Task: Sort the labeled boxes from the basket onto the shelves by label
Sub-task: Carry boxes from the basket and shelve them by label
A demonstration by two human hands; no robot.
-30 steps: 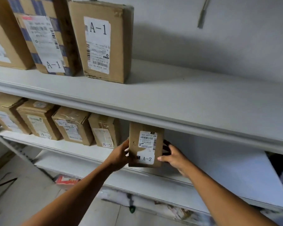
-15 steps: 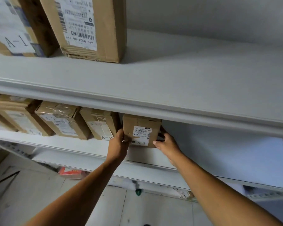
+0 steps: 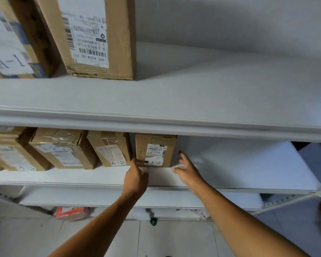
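White shelving is set against a pale wall above a tiled floor [image 3: 174,238]. On the middle shelf [image 3: 239,175] an A-2 box [image 3: 155,150] is stood upright, label outward, last in a row of A-2 boxes [image 3: 63,149]. It is flanked by the left hand [image 3: 136,176] and right hand [image 3: 186,168], fingers loosened, nothing grasped; contact cannot be told.

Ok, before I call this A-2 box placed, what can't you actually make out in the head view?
- Basket: out of frame.
- Left hand and right hand: motion-blurred; contact with the A-2 box cannot be told.
- Box back: hidden under the upper shelf.
- Leftmost lower box: label blurred, cut by the edge.
- Barcode print: too small.
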